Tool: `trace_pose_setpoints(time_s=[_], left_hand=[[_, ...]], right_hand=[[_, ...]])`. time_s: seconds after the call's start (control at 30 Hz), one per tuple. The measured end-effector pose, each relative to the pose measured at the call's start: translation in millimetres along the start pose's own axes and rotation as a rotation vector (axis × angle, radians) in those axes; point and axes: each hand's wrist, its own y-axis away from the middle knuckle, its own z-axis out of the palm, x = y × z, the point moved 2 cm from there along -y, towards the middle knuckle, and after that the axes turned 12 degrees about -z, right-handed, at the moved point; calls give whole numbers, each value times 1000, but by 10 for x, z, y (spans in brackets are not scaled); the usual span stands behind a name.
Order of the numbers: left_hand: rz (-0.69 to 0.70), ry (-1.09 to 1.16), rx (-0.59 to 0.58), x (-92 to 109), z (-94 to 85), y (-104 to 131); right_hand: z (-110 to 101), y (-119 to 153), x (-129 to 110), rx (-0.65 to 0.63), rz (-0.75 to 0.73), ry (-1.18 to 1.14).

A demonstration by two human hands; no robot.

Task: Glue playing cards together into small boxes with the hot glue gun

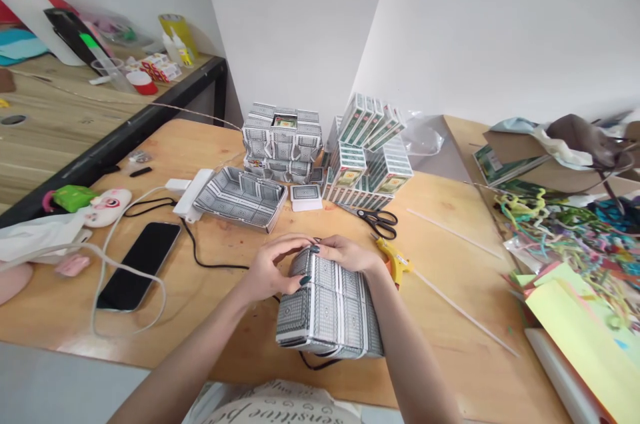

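Both of my hands hold a box-like piece (pixel 330 317) covered in grey-and-white patterned playing cards, near the table's front edge. My left hand (pixel 275 271) grips its left upper corner, thumb on the card surface. My right hand (pixel 345 254) lies over its far edge, fingers bent against it. Just right of the piece lies a yellow glue gun (pixel 399 263), partly behind my right wrist. Black scissors (pixel 383 219) rest beyond it. Further back stand a card-covered block (pixel 283 144), an open card tray (pixel 240 201) and a small card stack (pixel 306 197).
Stacked card boxes (pixel 357 177) stand at the back. A phone (pixel 140 267), white cable and power strip (pixel 194 194) lie left. Thin glue sticks (pixel 465 311) lie right, beside coloured pipe cleaners (pixel 575 224) and yellow paper (pixel 585 337).
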Motion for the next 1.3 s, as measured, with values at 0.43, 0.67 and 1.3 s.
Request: trace_pose_setpoints(time_s=[0.43,0.67,1.3], left_hand=[[-150,118,38,-39,119,44],[-89,162,-31,-126,61,48],[-583,64,1,-280,-76,-47]], right_hand=[[-2,25,-3,3,-8,28],[-5,19,-53,9,-37,113],[85,18,-90,210,67,362]])
